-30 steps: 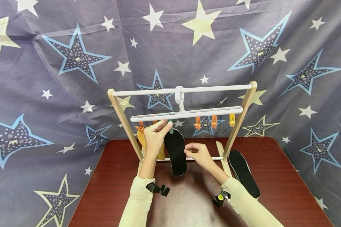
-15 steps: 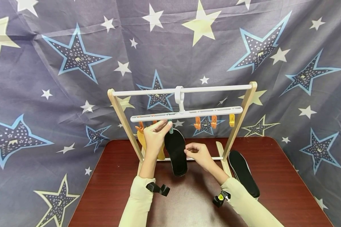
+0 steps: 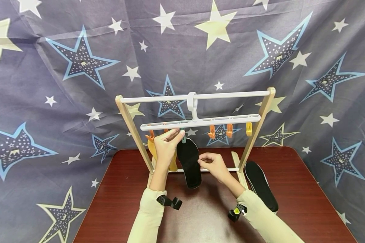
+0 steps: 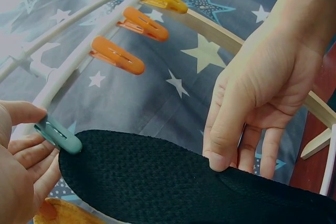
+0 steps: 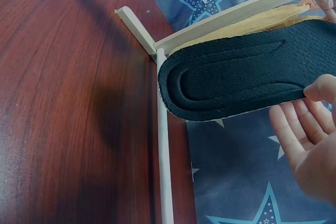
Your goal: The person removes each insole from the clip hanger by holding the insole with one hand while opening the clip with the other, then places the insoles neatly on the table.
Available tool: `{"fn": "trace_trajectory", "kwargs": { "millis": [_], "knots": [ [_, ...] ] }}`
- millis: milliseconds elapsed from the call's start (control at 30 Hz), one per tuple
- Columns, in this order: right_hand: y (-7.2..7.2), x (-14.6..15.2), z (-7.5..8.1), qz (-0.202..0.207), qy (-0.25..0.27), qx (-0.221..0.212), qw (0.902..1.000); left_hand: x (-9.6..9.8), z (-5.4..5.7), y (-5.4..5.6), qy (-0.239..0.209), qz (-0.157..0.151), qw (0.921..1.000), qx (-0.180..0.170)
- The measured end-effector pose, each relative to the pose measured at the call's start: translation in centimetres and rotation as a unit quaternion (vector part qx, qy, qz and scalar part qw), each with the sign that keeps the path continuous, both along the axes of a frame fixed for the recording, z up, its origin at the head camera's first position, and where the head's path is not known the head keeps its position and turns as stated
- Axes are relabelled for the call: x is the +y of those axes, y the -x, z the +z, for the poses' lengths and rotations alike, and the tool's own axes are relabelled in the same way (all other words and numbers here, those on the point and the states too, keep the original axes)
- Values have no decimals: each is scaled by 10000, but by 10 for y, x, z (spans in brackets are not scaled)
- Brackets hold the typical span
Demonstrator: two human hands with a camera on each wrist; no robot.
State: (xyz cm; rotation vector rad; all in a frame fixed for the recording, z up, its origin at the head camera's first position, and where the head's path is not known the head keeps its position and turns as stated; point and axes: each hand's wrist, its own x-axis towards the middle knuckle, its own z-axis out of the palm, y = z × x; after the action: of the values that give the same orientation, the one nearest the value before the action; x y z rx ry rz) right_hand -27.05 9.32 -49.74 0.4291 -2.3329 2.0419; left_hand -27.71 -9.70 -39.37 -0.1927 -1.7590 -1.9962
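A black insole (image 3: 189, 163) hangs lengthwise under the white hanger bar (image 3: 225, 120), its upper end at a teal clip (image 4: 64, 137). My left hand (image 3: 165, 145) pinches that clip between thumb and fingers. At the insole's right edge, about midway down, my right hand (image 3: 213, 165) pinches the rim with the thumb on the near face. The right wrist view shows the insole's rounded heel end (image 5: 184, 85) hanging free. Behind my left hand, partly hidden, a yellow insole (image 3: 152, 148) hangs from an orange clip (image 3: 150, 135).
Two orange clips (image 3: 212, 131) and a yellow clip (image 3: 248, 129) hang along the bar's right half. The hanger hooks over the rack's white rod (image 3: 231, 95), between wooden legs (image 3: 257, 130). A second black insole (image 3: 260, 185) lies on the reddish table (image 3: 115, 202) at right.
Almost nothing differs; both hands keep their hold on the clip and the insole. The insole's lower end has shifted very slightly to the right.
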Motion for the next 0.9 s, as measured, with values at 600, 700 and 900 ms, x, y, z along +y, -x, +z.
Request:
{"fn": "trace_trajectory", "kwargs": {
  "millis": [600,700,900],
  "knots": [
    [-3,0,3,-75,-25,-38,10000,1,-1,1,-40,153,9999,0],
    [-5,0,7,-83,-60,-85,9999,2,-1,1,-48,177,9998,-3],
    [-18,-1,28,-75,-132,-71,9999,3,0,1,-57,184,9998,46]
  ]
}}
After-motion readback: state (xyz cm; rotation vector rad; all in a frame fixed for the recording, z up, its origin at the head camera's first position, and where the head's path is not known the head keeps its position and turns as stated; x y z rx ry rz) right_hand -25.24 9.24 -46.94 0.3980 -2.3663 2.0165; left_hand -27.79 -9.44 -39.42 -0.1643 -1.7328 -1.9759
